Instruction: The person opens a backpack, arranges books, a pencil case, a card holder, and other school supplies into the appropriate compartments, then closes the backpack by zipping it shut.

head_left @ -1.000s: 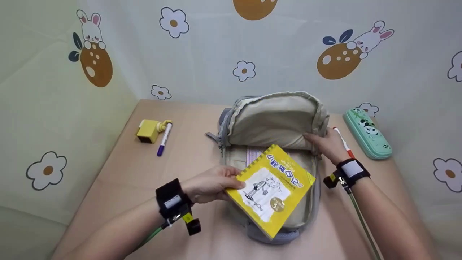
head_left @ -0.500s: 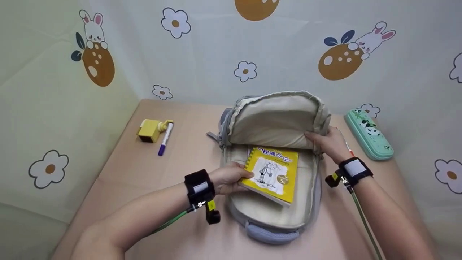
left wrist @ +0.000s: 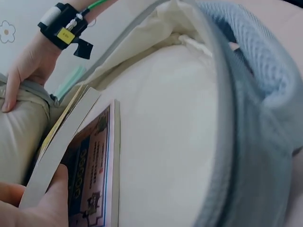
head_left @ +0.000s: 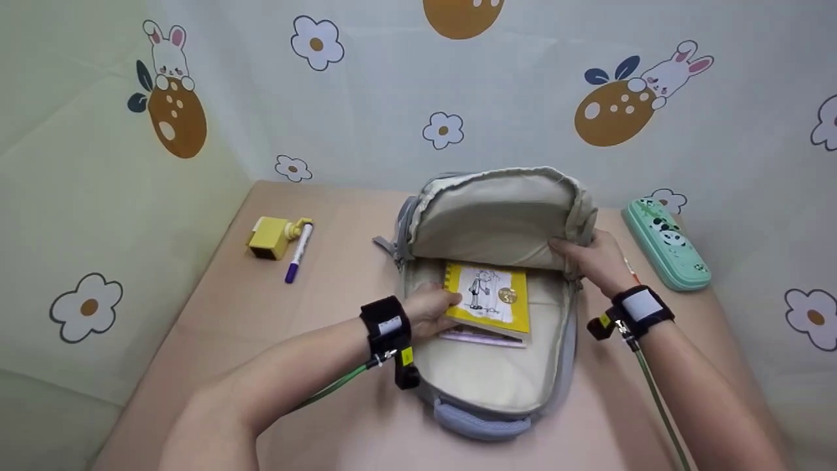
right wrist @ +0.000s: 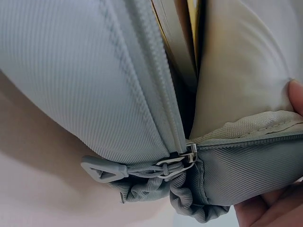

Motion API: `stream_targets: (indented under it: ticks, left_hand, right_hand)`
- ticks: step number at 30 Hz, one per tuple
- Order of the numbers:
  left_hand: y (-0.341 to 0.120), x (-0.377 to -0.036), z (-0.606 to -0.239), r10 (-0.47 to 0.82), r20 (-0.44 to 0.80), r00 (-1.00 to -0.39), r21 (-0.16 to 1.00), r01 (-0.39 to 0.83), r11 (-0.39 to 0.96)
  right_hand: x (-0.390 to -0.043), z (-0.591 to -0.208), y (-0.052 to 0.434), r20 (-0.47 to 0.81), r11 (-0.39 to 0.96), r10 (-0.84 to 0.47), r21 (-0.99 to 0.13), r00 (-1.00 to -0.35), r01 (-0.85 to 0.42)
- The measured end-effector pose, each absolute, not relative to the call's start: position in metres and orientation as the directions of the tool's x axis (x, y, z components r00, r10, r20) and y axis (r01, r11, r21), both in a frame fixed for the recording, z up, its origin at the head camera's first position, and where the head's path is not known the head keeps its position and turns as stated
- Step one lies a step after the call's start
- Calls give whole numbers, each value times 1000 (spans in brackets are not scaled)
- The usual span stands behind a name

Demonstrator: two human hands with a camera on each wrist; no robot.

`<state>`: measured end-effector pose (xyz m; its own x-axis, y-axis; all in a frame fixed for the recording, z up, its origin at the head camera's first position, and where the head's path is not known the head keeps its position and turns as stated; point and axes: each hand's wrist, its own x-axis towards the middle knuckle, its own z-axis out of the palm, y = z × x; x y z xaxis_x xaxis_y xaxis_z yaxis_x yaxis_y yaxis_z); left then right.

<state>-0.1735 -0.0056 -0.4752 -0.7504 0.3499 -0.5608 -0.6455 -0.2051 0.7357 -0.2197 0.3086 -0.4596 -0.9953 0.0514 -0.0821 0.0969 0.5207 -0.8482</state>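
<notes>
Left hand pinches a yellow book, apparently above another, inside the backpack, right hand its flap.

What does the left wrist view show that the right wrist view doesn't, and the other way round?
Only the left wrist view: the left hand, the printed cover of the lower book, the bag's padded handle and the right wristband.

Only the right wrist view: the grey looped zip pull, seen outside the bag.

Both: the bag, part of the right hand gripping the flap, and edges of the yellow book.
</notes>
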Motion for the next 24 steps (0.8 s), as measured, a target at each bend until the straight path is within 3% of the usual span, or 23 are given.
stream_targets:
  ticks: [15,24]
  left_hand:
    - [-13,-171,-469,460,-565,-685,697,-695,-177]
    - [-48,-168,-442,524,-482,-702,799,-597,-66]
  right_hand:
    - [-219,-460,310,-84,523,26,-848,-996,85]
    - [-219,-462,310,-58,526,31,-848,-998,66]
